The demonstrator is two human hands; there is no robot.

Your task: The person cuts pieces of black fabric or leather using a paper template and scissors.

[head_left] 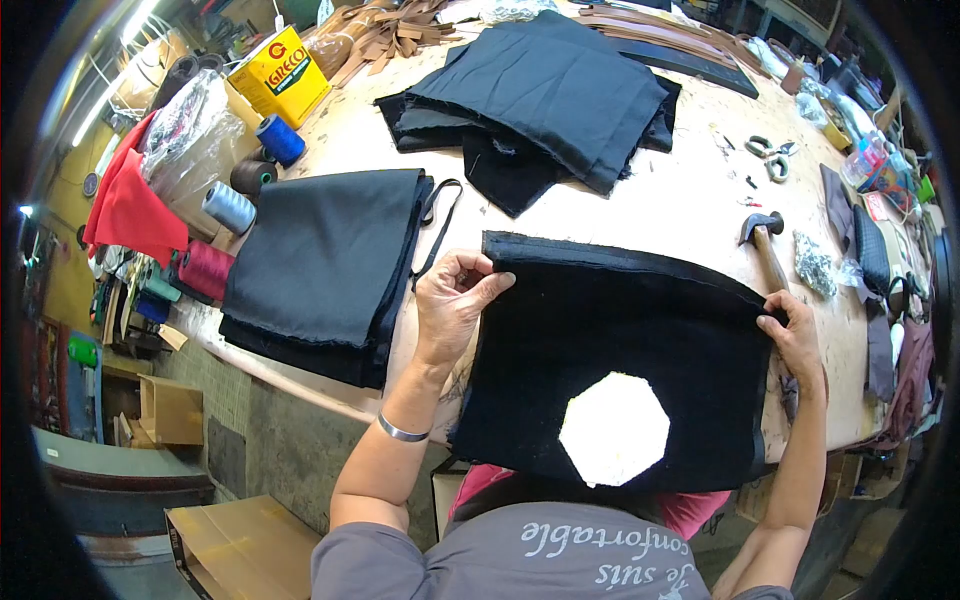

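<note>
A black fabric panel (620, 330) lies on the table in front of me, with a white octagonal patch (614, 428) near its lower edge. My left hand (455, 300) pinches the panel's top left corner. Over at the right edge of the panel, my right hand (795, 335) grips the cloth. A metal bracelet (400, 430) circles my left wrist.
A folded black cloth stack (330, 260) lies to the left, another black pile (540, 100) at the back. A hammer (765, 245), scissors (772, 155), thread spools (232, 205), a yellow box (280, 75) and leather strips (390, 35) sit on the wooden table (680, 190).
</note>
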